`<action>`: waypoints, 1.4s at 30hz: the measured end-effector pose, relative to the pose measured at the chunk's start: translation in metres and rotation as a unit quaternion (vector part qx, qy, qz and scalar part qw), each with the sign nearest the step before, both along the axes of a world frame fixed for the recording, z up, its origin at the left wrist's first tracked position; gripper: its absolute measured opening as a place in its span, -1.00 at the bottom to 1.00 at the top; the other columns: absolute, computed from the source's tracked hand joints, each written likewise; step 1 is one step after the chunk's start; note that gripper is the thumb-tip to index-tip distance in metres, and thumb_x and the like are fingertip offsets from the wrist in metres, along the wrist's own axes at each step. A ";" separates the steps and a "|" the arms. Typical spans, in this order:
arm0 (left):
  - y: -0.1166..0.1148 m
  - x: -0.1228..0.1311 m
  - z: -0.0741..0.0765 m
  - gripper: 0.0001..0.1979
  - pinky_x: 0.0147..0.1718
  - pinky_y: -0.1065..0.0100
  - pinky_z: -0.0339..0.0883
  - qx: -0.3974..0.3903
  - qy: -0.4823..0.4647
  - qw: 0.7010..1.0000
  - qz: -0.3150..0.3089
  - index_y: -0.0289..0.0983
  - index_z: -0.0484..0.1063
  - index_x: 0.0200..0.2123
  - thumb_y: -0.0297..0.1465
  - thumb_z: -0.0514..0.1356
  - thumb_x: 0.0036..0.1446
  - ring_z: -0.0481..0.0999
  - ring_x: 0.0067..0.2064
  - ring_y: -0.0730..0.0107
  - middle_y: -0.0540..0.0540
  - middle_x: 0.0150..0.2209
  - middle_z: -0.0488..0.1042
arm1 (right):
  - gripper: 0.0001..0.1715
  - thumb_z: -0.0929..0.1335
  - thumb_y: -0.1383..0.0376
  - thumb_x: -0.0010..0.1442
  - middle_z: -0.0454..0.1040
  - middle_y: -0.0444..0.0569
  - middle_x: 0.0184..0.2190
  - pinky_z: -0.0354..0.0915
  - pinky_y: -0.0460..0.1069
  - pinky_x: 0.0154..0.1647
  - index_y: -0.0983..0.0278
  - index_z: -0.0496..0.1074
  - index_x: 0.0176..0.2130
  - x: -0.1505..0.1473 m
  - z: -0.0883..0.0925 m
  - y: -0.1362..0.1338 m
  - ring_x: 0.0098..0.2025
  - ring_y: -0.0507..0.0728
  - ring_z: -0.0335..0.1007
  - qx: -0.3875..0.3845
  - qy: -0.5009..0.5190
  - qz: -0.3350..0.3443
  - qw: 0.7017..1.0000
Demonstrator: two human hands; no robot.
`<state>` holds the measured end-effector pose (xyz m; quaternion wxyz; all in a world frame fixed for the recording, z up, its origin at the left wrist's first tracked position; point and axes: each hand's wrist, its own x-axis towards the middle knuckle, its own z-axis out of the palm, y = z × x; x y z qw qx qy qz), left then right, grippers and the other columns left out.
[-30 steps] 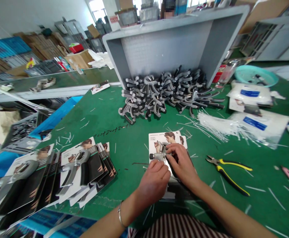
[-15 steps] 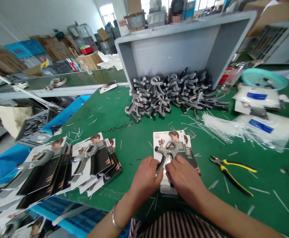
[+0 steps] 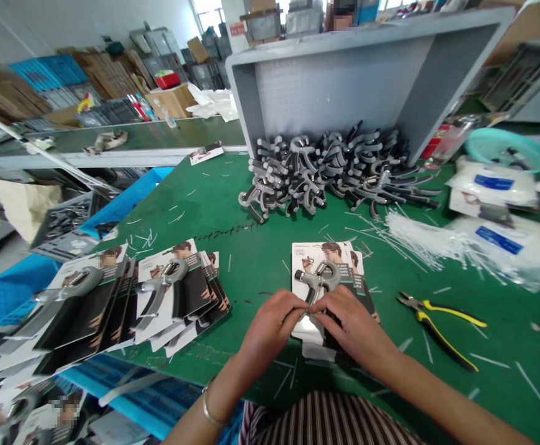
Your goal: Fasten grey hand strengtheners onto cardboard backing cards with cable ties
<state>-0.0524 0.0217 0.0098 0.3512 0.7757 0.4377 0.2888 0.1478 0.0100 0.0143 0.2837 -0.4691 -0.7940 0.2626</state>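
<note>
In the head view a grey hand grip strengthener (image 3: 329, 275) with a metal spring lies on a printed backing card (image 3: 300, 252), on top of other cards. My left hand (image 3: 272, 324) and my right hand (image 3: 355, 321) meet over its handles, thumbs and forefingers pinched close together. Whatever lies between the fingertips is too small to make out. To the right, diagonal pliers (image 3: 418, 305) with yellow-and-black handles rest on the green table (image 3: 251, 272). Loose white cable ties (image 3: 418, 238) spread out from a plastic bag (image 3: 524, 250) beyond them.
A grey crate (image 3: 334, 86) lies on its side with a heap of hand grip strengtheners (image 3: 307, 170) spilling out. Stacked carded strengtheners (image 3: 165, 287) stand at left, above a blue crate (image 3: 135, 395). A turquoise basin (image 3: 506, 148) sits back right. Cut tie ends litter the table. Another person is behind the crate.
My hands have come together, fingertips now meeting over the strengthener's handles, where they were slightly apart at its sides. The camera view has shifted a little.
</note>
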 end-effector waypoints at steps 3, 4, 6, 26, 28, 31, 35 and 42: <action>0.002 0.003 -0.005 -0.87 -0.10 0.36 0.30 -0.008 -0.034 0.999 0.006 -0.24 0.52 -0.20 -0.48 0.16 0.26 0.46 -0.14 0.35 -0.08 -0.24 0.50 | -0.89 0.33 0.31 0.32 0.52 -0.08 -0.32 0.23 0.07 -0.12 0.22 0.45 -0.28 0.001 -0.003 0.002 -0.22 0.16 0.33 0.013 0.009 -0.003 1.000; 0.003 0.003 -0.007 -0.87 -0.12 0.37 0.31 -0.019 -0.044 0.999 0.009 -0.23 0.53 -0.20 -0.47 0.18 0.25 0.47 -0.15 0.35 -0.07 -0.25 0.50 | -0.91 0.34 0.31 0.32 0.52 -0.08 -0.31 0.23 0.08 -0.11 0.22 0.45 -0.27 0.001 -0.004 0.002 -0.21 0.16 0.34 0.010 0.009 -0.011 1.000; 0.003 0.000 -0.012 -0.89 -0.16 0.39 0.32 -0.046 -0.065 0.997 0.017 -0.22 0.54 -0.19 -0.45 0.22 0.22 0.48 -0.18 0.37 -0.06 -0.26 0.51 | -0.95 0.37 0.31 0.29 0.51 -0.06 -0.31 0.24 0.07 -0.12 0.23 0.45 -0.25 0.000 -0.005 0.003 -0.18 0.18 0.33 -0.004 0.005 -0.035 0.999; 0.013 0.007 -0.023 -0.92 -0.17 0.38 0.33 -0.117 -0.174 0.977 0.040 -0.24 0.58 -0.27 -0.42 0.27 0.17 0.51 -0.19 0.35 -0.08 -0.27 0.54 | -0.80 0.29 0.26 0.34 0.46 -0.01 -0.37 0.18 0.07 -0.18 0.27 0.40 -0.33 0.011 0.000 0.005 -0.25 0.21 0.25 0.043 -0.153 -0.007 0.987; 0.014 0.007 -0.022 -0.92 -0.17 0.38 0.33 -0.117 -0.175 0.977 0.041 -0.25 0.58 -0.28 -0.43 0.27 0.17 0.51 -0.19 0.36 -0.08 -0.28 0.54 | -0.79 0.29 0.26 0.35 0.45 0.00 -0.38 0.18 0.07 -0.18 0.27 0.39 -0.34 0.010 0.001 0.007 -0.26 0.21 0.25 0.049 -0.159 -0.001 0.986; 0.014 0.007 -0.021 -0.92 -0.16 0.38 0.34 -0.116 -0.171 0.978 0.038 -0.27 0.57 -0.28 -0.44 0.26 0.17 0.51 -0.20 0.36 -0.08 -0.28 0.53 | -0.79 0.29 0.27 0.34 0.45 -0.01 -0.40 0.18 0.08 -0.18 0.28 0.39 -0.35 0.008 0.003 0.008 -0.27 0.21 0.24 0.048 -0.155 0.005 0.987; 0.013 0.007 -0.021 -0.93 -0.15 0.37 0.34 -0.099 -0.147 0.984 0.024 -0.27 0.56 -0.27 -0.43 0.26 0.18 0.50 -0.20 0.36 -0.09 -0.27 0.53 | -0.83 0.31 0.29 0.34 0.46 -0.05 -0.38 0.18 0.05 -0.18 0.27 0.38 -0.33 0.008 0.004 0.008 -0.25 0.18 0.26 0.030 -0.103 0.008 0.994; 0.013 0.000 0.004 -0.85 -0.15 0.35 0.32 -0.027 -0.023 0.999 -0.025 -0.27 0.49 -0.29 -0.39 0.14 0.29 0.48 -0.20 0.36 -0.08 -0.29 0.52 | -0.85 0.34 0.27 0.32 0.50 -0.06 -0.37 0.20 0.06 -0.17 0.26 0.42 -0.31 0.010 0.001 0.008 -0.25 0.19 0.28 0.026 -0.076 -0.007 0.997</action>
